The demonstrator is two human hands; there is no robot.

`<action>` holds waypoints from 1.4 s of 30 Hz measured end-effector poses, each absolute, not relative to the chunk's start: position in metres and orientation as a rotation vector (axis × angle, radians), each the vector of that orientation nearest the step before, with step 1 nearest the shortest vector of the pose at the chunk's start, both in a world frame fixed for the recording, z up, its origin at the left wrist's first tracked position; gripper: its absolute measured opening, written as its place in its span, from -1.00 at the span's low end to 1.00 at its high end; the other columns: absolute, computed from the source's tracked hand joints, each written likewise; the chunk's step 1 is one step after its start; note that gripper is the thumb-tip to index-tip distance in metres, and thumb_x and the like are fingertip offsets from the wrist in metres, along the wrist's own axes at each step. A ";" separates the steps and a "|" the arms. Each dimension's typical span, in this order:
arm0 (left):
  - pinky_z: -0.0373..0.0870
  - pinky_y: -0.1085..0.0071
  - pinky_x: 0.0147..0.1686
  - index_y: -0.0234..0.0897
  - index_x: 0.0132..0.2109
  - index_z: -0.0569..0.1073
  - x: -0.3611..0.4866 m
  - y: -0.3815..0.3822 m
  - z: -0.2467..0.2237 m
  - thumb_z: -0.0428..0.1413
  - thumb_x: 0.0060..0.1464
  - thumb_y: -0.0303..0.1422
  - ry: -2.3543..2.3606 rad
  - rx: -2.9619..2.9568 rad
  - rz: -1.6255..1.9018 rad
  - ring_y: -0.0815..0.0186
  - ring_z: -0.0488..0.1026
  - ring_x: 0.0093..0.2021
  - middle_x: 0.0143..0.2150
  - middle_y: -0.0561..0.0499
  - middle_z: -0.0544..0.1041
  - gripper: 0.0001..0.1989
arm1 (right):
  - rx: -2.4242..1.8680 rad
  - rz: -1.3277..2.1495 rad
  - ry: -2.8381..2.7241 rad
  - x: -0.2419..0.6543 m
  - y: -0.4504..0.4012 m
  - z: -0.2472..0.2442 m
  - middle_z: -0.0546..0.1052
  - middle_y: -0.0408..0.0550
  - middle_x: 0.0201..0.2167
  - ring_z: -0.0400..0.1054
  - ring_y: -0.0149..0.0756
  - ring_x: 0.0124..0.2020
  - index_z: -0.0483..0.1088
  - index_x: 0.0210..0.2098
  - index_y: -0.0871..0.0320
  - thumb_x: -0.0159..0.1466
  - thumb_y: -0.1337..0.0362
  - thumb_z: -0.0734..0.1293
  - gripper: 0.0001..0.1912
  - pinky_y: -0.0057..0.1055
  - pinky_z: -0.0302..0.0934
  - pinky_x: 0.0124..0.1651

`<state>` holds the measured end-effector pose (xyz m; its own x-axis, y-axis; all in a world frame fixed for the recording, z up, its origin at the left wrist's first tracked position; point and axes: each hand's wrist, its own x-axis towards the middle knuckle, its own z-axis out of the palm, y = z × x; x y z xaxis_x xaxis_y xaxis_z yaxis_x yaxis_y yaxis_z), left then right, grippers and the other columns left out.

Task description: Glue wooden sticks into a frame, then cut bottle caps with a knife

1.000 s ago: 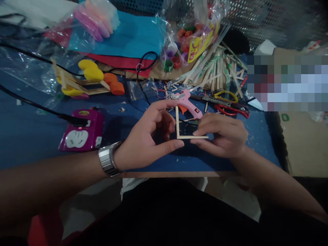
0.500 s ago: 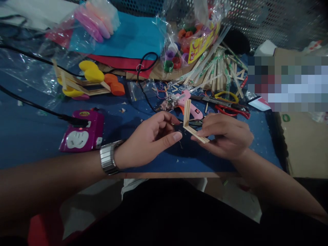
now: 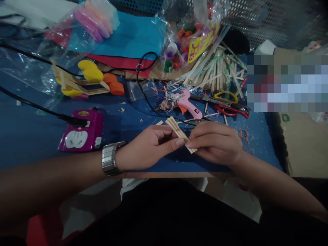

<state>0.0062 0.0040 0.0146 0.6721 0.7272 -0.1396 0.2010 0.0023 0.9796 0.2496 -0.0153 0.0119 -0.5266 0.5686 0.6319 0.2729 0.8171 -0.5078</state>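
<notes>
A short bundle of pale wooden sticks [image 3: 176, 130] lies slantwise between my hands, just above the table's front part. My left hand [image 3: 151, 145], with a metal watch on its wrist, pinches the bundle between thumb and fingers. At the lower end, my right hand [image 3: 217, 141] grips the same sticks with its thumb on top. The right fingertips are partly hidden behind them. Just beyond the hands, a pink glue gun [image 3: 189, 104] rests on its side. A loose stick piece lies behind the left fingers.
A purple power box [image 3: 82, 131] with a plugged-in black cable sits at left. Behind it stands a stick frame with yellow and orange caps [image 3: 116, 88]. Red-handled scissors [image 3: 233, 111], wooden sticks [image 3: 215, 71] and a bag of bottle caps [image 3: 176, 48] crowd the back; a cardboard box [image 3: 304, 147] is at right.
My left hand has closed on the sticks, which my right hand alone held before. The right hand has shifted left and slightly down, and the L-shaped stick piece now appears as a straight slanting bundle.
</notes>
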 end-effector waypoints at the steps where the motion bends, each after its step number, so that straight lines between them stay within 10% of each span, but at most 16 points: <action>1: 0.32 0.49 -0.37 -0.32 -0.28 0.57 0.006 0.004 0.014 0.22 0.36 -0.05 0.794 1.541 0.485 0.41 0.35 -0.38 -0.42 0.07 0.48 -0.59 | -0.628 0.444 -2.149 0.249 -0.016 0.012 0.67 -0.03 -0.21 0.61 -0.34 -0.24 0.60 -0.12 0.13 0.29 0.51 0.54 -0.77 -0.40 0.53 -0.11; 17: 0.19 0.46 -0.50 -0.28 -0.41 0.47 0.007 0.009 0.016 0.32 0.28 -0.05 0.793 1.342 0.603 0.45 0.21 -0.50 -0.50 0.11 0.34 -0.56 | -0.644 0.452 -2.157 0.249 -0.014 0.020 0.65 -0.04 -0.19 0.60 -0.32 -0.21 0.59 -0.06 0.10 0.30 0.51 0.42 -0.73 -0.38 0.55 -0.12; 24: 0.23 0.48 -0.47 -0.30 -0.40 0.47 0.006 0.009 0.013 0.34 0.26 -0.10 0.810 1.360 0.598 0.46 0.27 -0.48 -0.48 0.11 0.38 -0.58 | -0.733 0.416 -2.084 0.255 -0.011 0.019 0.58 0.10 0.21 0.61 -0.14 0.01 0.64 0.03 0.03 0.25 0.49 0.45 -0.60 -0.30 0.57 -0.18; 30: 0.22 0.49 -0.45 -0.29 -0.41 0.43 0.005 0.010 0.015 0.35 0.24 -0.11 0.841 1.365 0.566 0.46 0.26 -0.49 -0.50 0.12 0.36 -0.57 | -0.730 0.395 -2.122 0.255 -0.012 0.018 0.65 0.09 0.12 0.63 -0.09 0.09 0.59 0.20 0.06 0.32 0.46 0.43 -0.52 -0.15 0.60 0.11; 42: 0.16 0.50 -0.49 -0.29 -0.41 0.40 0.006 0.011 0.013 0.32 0.28 -0.09 0.824 1.319 0.562 0.46 0.22 -0.51 -0.54 0.12 0.32 -0.55 | -0.659 0.405 -2.168 0.253 -0.015 0.022 0.71 0.06 0.06 0.66 -0.21 0.02 0.61 0.15 0.13 0.32 0.51 0.40 -0.57 -0.30 0.62 0.07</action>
<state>0.0061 0.0112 0.0133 0.6062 0.7691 -0.2027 0.0911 0.1861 0.9783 0.2535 -0.0150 0.0223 -0.5307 0.5806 0.6175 0.3187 0.8118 -0.4894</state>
